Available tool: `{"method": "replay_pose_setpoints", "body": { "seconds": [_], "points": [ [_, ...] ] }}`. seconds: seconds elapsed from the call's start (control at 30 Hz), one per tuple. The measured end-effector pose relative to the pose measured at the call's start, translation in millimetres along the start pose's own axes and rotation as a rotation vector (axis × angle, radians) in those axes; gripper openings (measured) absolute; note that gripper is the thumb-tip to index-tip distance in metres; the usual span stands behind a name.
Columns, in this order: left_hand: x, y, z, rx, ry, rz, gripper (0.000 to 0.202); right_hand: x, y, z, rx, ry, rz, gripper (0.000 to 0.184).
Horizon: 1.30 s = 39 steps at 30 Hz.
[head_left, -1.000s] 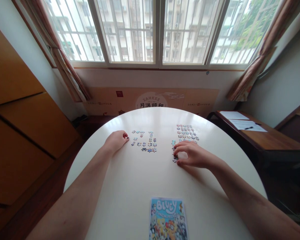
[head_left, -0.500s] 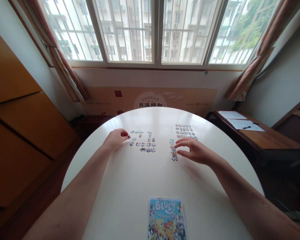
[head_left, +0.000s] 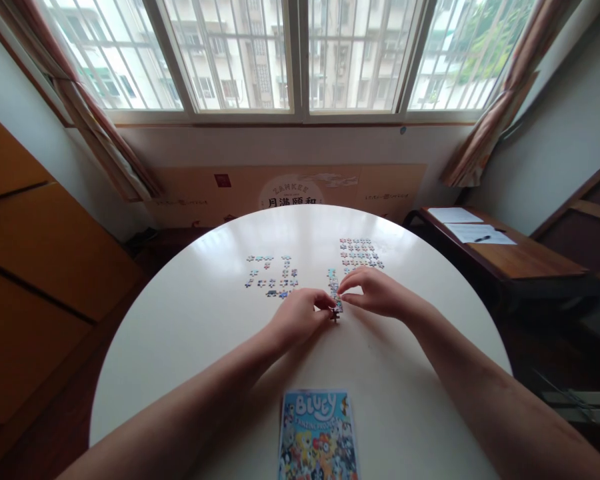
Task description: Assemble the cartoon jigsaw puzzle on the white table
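Observation:
My left hand (head_left: 305, 312) pinches a dark puzzle piece (head_left: 335, 315) at the near end of a narrow joined strip of puzzle pieces (head_left: 334, 285). My right hand (head_left: 373, 291) is on the strip's right side, thumb and forefinger apart, with the fingertips at its edge; whether they press on it I cannot make out. Loose puzzle pieces (head_left: 287, 265) lie in spaced rows to the left, partly behind my left hand. Further rows of loose pieces (head_left: 360, 248) are laid out beyond my right hand.
A blue Bluey picture card (head_left: 319, 433) lies near me on the round white table (head_left: 220, 413). To the right stands a wooden side table (head_left: 540, 261) with paper sheets (head_left: 480, 233) and a pen (head_left: 483, 239). A barred window is behind.
My left hand has moved right, from the loose pieces on the left to the near end of the strip, carrying the puzzle piece. My right hand stays by the strip. The view has shifted slightly.

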<state>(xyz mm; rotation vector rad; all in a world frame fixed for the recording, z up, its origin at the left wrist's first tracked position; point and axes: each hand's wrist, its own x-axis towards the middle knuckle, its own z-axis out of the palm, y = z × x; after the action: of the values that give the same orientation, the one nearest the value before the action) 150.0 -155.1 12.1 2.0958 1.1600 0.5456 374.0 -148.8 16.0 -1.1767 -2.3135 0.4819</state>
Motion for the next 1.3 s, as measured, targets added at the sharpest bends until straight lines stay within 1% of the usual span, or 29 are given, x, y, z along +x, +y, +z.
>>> {"method": "replay_pose_setpoints", "body": {
  "seconds": [0.1,0.2,0.37,0.47,0.57,0.73,0.87,1.03,1.2,1.3],
  "points": [
    [-2,4,0.3,0.094,0.03,-0.009,0.018,1,-5,-1,0.027,-0.039,-0.009,0.017],
    [-2,7,1.1,0.135,0.032,-0.001,0.018,2,-9,-2,0.046,-0.072,-0.025,0.02],
    [-1,6,7.4,0.226,0.068,0.044,0.016,1,-10,-1,0.08,-0.109,-0.037,0.022],
    [-3,3,7.4,0.218,0.078,0.068,0.016,1,-9,-1,0.09,-0.119,-0.034,0.023],
    [-6,1,5.0,0.209,0.062,0.072,0.016,0,-8,-2,0.095,-0.125,-0.037,0.024],
    [-10,1,4.3,0.228,0.054,0.104,0.018,-1,-7,-2,0.094,-0.126,-0.051,0.023],
    [-10,2,7.9,0.276,0.066,0.129,0.015,-1,-8,-3,0.077,-0.139,-0.054,0.02],
    [-10,1,10.9,0.355,0.083,0.157,0.017,-1,-10,-4,0.066,-0.142,-0.048,0.016],
    [-10,-1,10.8,0.347,0.101,0.177,0.016,-1,-9,-4,0.066,-0.146,-0.046,0.019],
    [-10,-1,10.4,0.335,0.093,0.175,0.016,-1,-9,-4,0.066,-0.135,-0.042,0.022]
  ]
}}
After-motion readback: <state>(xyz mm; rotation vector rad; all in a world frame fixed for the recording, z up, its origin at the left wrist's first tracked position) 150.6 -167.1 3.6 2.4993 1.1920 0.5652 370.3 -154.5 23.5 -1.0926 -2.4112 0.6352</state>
